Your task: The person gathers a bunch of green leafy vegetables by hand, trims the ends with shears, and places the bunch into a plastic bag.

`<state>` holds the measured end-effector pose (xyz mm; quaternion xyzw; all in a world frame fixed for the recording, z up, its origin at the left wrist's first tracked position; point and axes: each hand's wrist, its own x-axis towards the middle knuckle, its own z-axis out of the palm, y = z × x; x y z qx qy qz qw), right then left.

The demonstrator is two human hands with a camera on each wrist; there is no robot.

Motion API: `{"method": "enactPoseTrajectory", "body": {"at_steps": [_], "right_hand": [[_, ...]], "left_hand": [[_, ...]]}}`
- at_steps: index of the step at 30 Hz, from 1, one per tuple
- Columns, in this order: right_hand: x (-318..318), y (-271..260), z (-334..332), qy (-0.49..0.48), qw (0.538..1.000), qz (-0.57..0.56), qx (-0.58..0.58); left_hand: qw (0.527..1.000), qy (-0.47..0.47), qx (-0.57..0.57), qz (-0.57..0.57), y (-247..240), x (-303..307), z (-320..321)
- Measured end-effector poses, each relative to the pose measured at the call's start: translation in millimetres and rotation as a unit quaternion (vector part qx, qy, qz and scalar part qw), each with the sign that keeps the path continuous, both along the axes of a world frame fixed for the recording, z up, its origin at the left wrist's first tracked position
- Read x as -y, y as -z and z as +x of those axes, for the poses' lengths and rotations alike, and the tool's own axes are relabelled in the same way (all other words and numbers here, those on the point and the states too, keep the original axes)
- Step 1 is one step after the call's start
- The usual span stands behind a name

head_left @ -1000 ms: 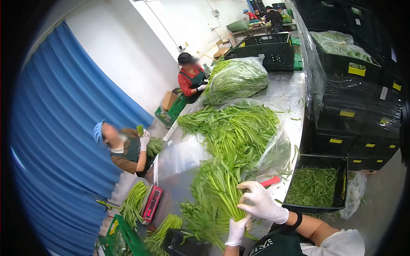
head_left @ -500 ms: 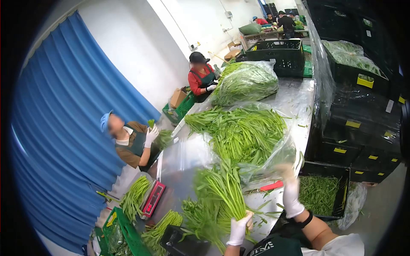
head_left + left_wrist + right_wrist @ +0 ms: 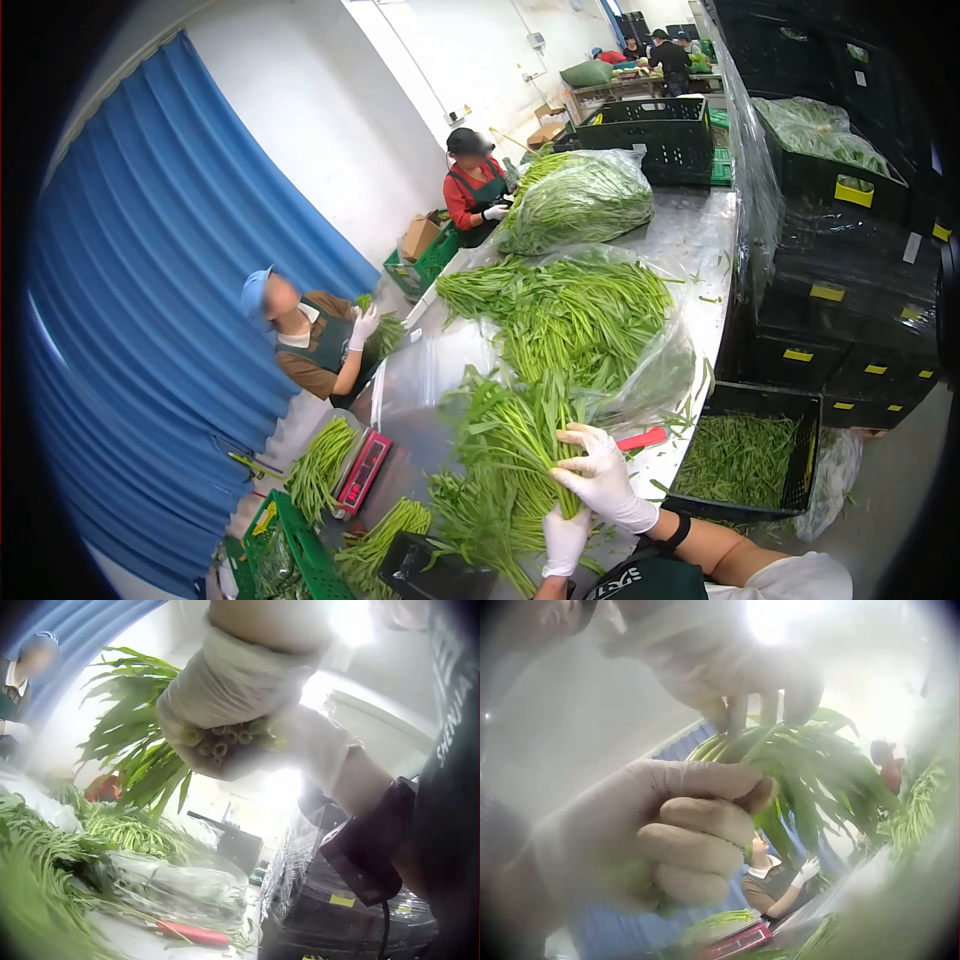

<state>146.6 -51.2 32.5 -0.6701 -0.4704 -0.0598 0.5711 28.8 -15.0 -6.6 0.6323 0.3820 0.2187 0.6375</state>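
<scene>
My gloved left hand (image 3: 566, 543) grips the lower stems of a bunch of water spinach (image 3: 525, 425). Its leafy tops lean away over the table. In the left wrist view the hollow cut stem ends (image 3: 219, 750) poke out from that fist. Just above it in the head view, my gloved right hand (image 3: 605, 482) has its thumb and fingers curled about the same stems. The right wrist view is hazy, with those fingers (image 3: 769, 709) reaching down over the greens. More loose water spinach (image 3: 580, 310) lies heaped on an opened plastic bag beyond.
A red handle (image 3: 642, 438) lies right of the bunch. A black crate (image 3: 812, 455) of leaf scraps stands off the table's right edge. Left are a red scale (image 3: 363, 472) with stems, a black box (image 3: 430, 570) and a green crate (image 3: 310, 560). Two people (image 3: 325, 345) work across the table.
My right hand left the bunch, swung out right toward the scrap crate in a blur, and is now back on the stems. The left hand kept its grip.
</scene>
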Motion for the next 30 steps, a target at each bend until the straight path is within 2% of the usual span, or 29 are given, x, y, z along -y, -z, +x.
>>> {"method": "enactPoseTrajectory", "body": {"at_steps": [2, 6, 8, 9, 11, 12, 13, 14, 15, 16, 17, 18, 19, 20, 21, 22, 23, 24, 27, 30], "right_hand": [[-4.9, 4.8, -0.5, -0.008, 0.996, 0.034, -0.083], [-4.7, 0.0, -5.4, 0.016, 0.995, 0.065, -0.075], [2.1, -3.6, -13.1, 0.063, 0.993, 0.1, 0.026], [5.4, -3.3, -14.5, 0.06, 0.993, 0.099, 0.026], [13.9, 0.5, -12.7, -0.083, 0.99, 0.028, 0.111], [17.3, 4.2, -12.0, -0.155, 0.985, 0.021, 0.078], [27.8, 0.9, -5.1, -0.158, 0.984, 0.022, 0.079], [43.5, -8.0, 6.3, -0.329, 0.94, 0.002, -0.086], [53.0, -13.6, 17.4, -0.481, 0.842, -0.02, -0.245], [54.3, -10.9, 26.3, -0.515, 0.778, 0.134, -0.334], [54.3, -9.6, 33.1, -0.528, 0.687, 0.284, -0.411], [51.3, -18.8, 37.5, -0.499, 0.65, 0.361, -0.445], [53.2, -36.8, 40.8, -0.419, 0.728, 0.295, -0.455], [42.6, -32.7, 39.5, -0.331, 0.857, 0.208, -0.336], [30.2, -29.0, 37.1, -0.227, 0.946, 0.111, -0.202], [25.3, -36.3, 27.6, -0.14, 0.986, 0.06, -0.069], [20.1, -43.1, 17.8, -0.05, 0.997, 0.006, 0.065], [12.9, -43.3, 11.5, 0.0, 0.992, -0.003, 0.13], [2.9, -38.0, 6.3, 0.036, 0.978, -0.056, 0.195], [0.4, -33.7, 6.6, 0.049, 0.979, -0.071, 0.185]], "left_hand": [[1.0, -0.002, 0.004, -0.006, 1.5, -1.7, 0.0], [1.0, 0.002, 0.023, -0.015, 10.0, -6.1, -0.9], [0.999, 0.008, 0.039, -0.035, 10.8, -9.8, -2.4], [0.997, -0.011, 0.052, -0.053, 5.1, -11.3, -2.4], [0.995, -0.034, 0.066, -0.07, 3.4, -15.6, -4.6], [0.996, -0.029, 0.076, -0.023, 8.6, -20.9, -5.3], [0.996, -0.025, 0.086, 0.026, 14.8, -27.2, -6.5], [0.997, -0.041, 0.064, -0.034, 24.2, -34.0, -10.8], [0.996, -0.045, 0.066, -0.033, 18.0, -34.0, -9.6], [0.997, -0.038, 0.042, -0.043, 7.7, -31.2, -7.5], [0.998, -0.03, 0.017, -0.055, 2.9, -28.4, -6.3], [0.998, -0.029, 0.017, -0.058, 11.1, -27.6, -5.7], [0.998, -0.042, -0.021, 0.051, 22.8, -28.1, -3.4], [0.984, -0.054, -0.058, 0.162, 32.1, -28.8, -0.1], [0.984, -0.047, -0.056, 0.164, 27.8, -25.6, 3.6], [0.961, -0.056, -0.073, 0.26, 18.3, -20.0, 6.2], [0.929, -0.067, -0.088, 0.354, 8.8, -14.9, 8.2], [0.939, -0.073, -0.078, 0.328, 1.2, -10.7, 10.1], [0.917, -0.084, -0.117, 0.372, 15.7, -11.6, 4.8], [0.922, -0.098, -0.116, 0.355, 12.6, -11.8, 2.7]]}}
